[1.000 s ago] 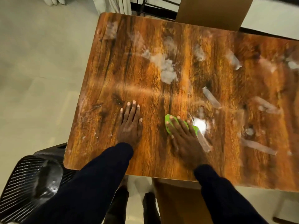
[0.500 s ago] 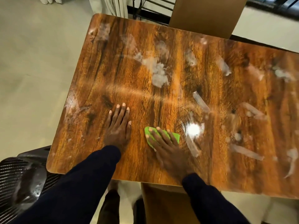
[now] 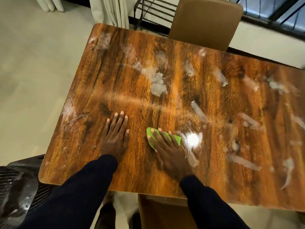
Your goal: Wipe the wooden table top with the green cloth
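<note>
The wooden table top point(image 3: 165, 104) fills the head view, glossy brown with white foamy smears and streaks across its middle and right. My right hand point(image 3: 170, 152) lies flat with straight fingers on the small green cloth point(image 3: 175, 138), pressing it onto the wood near the front edge. Most of the cloth is hidden under the hand; its left corner and right edge show. My left hand point(image 3: 115, 138) rests flat on bare wood a little to the left of the cloth, fingers straight and together.
A brown chair back point(image 3: 204, 22) stands at the table's far side, and another brown seat point(image 3: 161, 212) sits under the near edge. A black mesh object point(image 3: 14, 192) is at the lower left. Curtains point(image 3: 112, 10) and a metal rack point(image 3: 153, 12) are beyond.
My right hand has slid the green cloth leftwards over the wood, away from the bright wet spot. My left hand stays flat in place. The camera has shifted, showing more of the far side.
</note>
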